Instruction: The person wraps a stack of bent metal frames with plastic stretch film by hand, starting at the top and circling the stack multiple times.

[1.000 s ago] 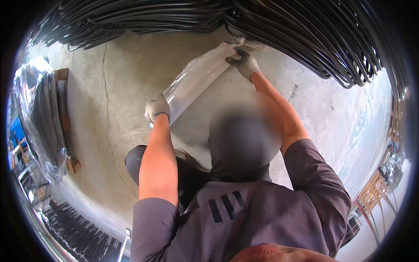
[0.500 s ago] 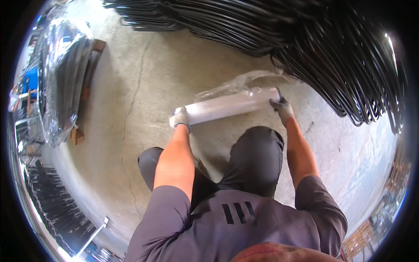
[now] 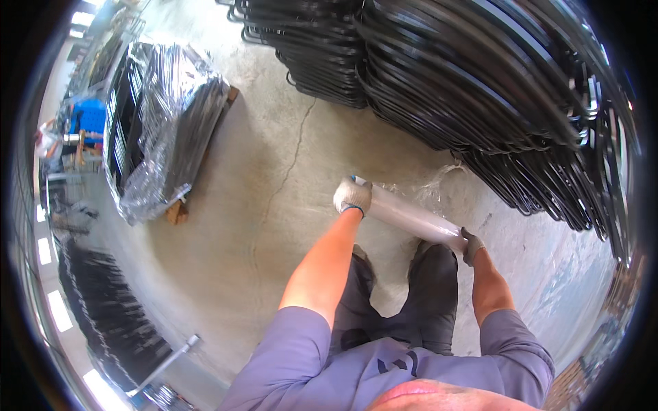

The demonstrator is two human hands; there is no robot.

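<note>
Between my hands is a long roll of clear stretch film (image 3: 415,216), tilted so its right end lies nearer to me. My left hand (image 3: 354,195), in a pale work glove, is closed round the far left end. At the other end, my gloved right hand (image 3: 471,246) grips the roll beside my knee. A loose, crinkled tail of film (image 3: 435,188) trails from the roll toward the stack of bent black metal tubes (image 3: 473,82). Whether the tail is fixed to the stack I cannot tell.
The tube stack rises high at the far right. To the left, a film-wrapped bundle (image 3: 161,123) sits on a wooden pallet (image 3: 177,212). More black parts (image 3: 113,308) stand at lower left, near a pale metal bar (image 3: 164,363). Cracked concrete floor (image 3: 281,185) lies between.
My left end of the roll has swung away and to the right, and the right end has come nearer. My legs look straighter, and the view has turned and risen.
</note>
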